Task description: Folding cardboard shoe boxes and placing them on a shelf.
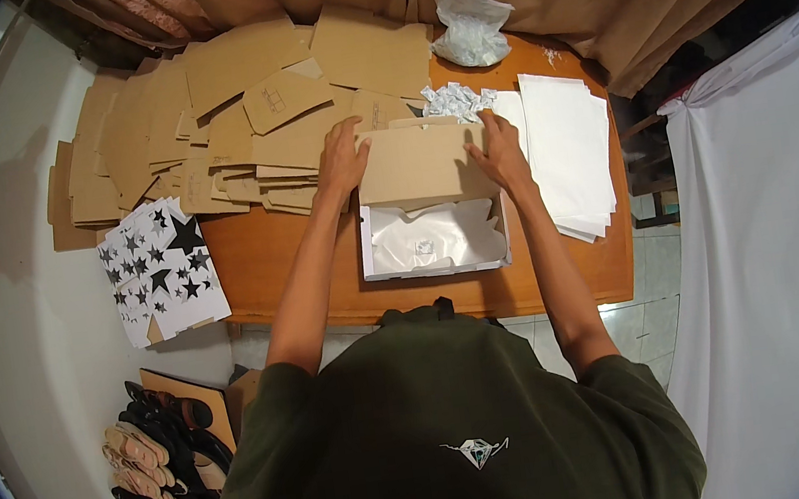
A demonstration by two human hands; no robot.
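Note:
A shoe box (367, 254) stands on the table before me. White tissue paper (464, 241) lines its inside, and a small white packet (423, 246) lies on the paper. The box lid (423, 161), plain brown cardboard on the side facing me, is raised at the box's far side. My left hand (344, 161) grips the lid's left upper corner. At the right upper corner my right hand (501, 147) holds the same lid, thumb on the near face. The fingertips behind the lid are partly hidden.
Flattened brown cardboard pieces (243, 53) cover the table's (261, 268) left and far side. Small white packets (456, 101) lie beyond the lid, below a plastic bag (471, 28). White paper sheets (568, 147) are stacked right. Star-printed card (160, 271) and sandals (164, 452) are left.

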